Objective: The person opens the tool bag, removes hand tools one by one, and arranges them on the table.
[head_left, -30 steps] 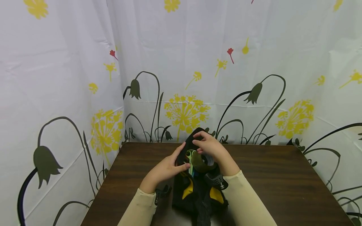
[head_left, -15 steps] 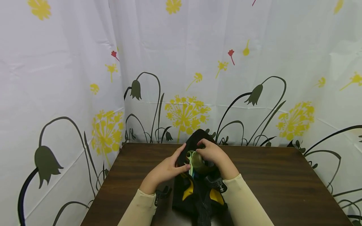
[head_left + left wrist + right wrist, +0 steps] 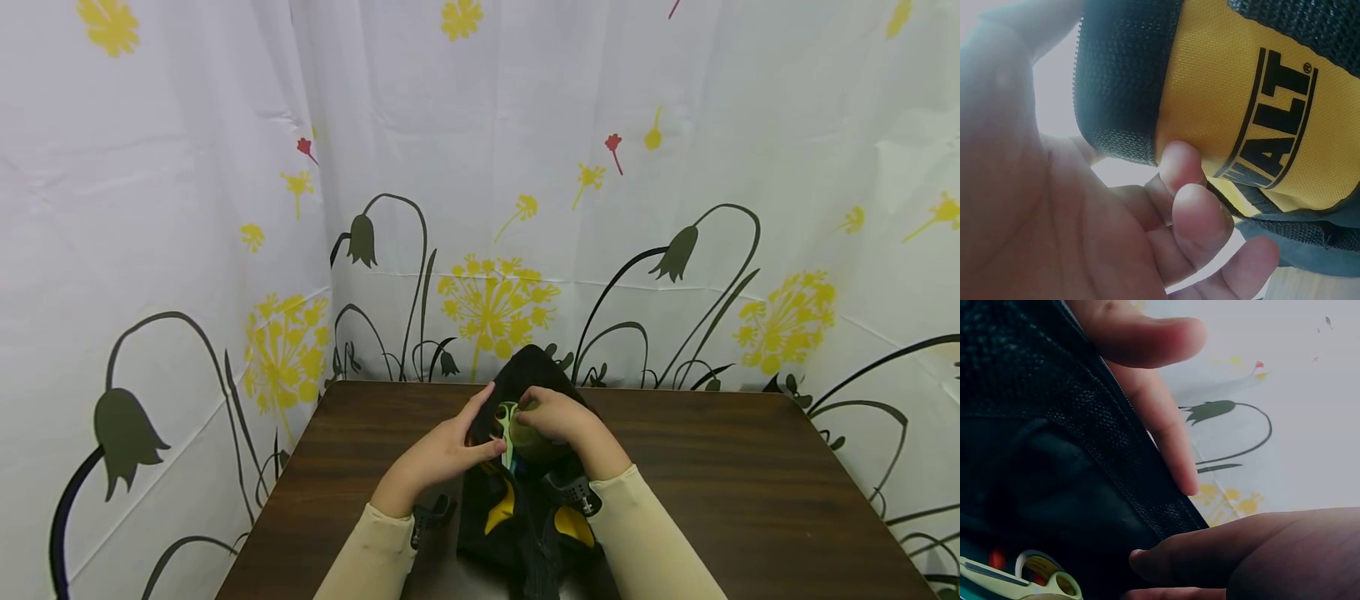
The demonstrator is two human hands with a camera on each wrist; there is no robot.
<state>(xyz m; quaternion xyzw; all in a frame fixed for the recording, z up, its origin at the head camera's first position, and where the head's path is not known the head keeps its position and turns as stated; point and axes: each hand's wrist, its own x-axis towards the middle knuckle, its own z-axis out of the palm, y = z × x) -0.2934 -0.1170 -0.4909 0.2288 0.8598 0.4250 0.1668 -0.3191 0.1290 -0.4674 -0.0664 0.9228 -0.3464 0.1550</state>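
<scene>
A black and yellow tool bag [image 3: 483,542] stands open on the table, lettered WALT on its yellow side. My left hand [image 3: 437,458] holds its left rim, thumb over the zip edge [image 3: 1119,75] and bent fingertips against the yellow outer side. Inside the opening, my right hand [image 3: 558,418] has its fingers curled at the upper edge of an olive roll of tape [image 3: 534,452], covering the roll's core. Just left of the roll are scissors with light green handles [image 3: 506,427]; the right wrist view shows their handle [image 3: 1063,584] low in the dark interior.
Brown wooden tabletop [image 3: 735,483] stretches to both sides of the bag. Behind it hangs a white curtain [image 3: 480,125] with printed flowers. A black strap [image 3: 540,567] runs down the bag's front, and black wrist bands [image 3: 431,517] sit at both cuffs.
My right hand has come down from above the roll of tape onto it, its fingers curling in. The roll's core is now covered. My left hand stays at the rim.
</scene>
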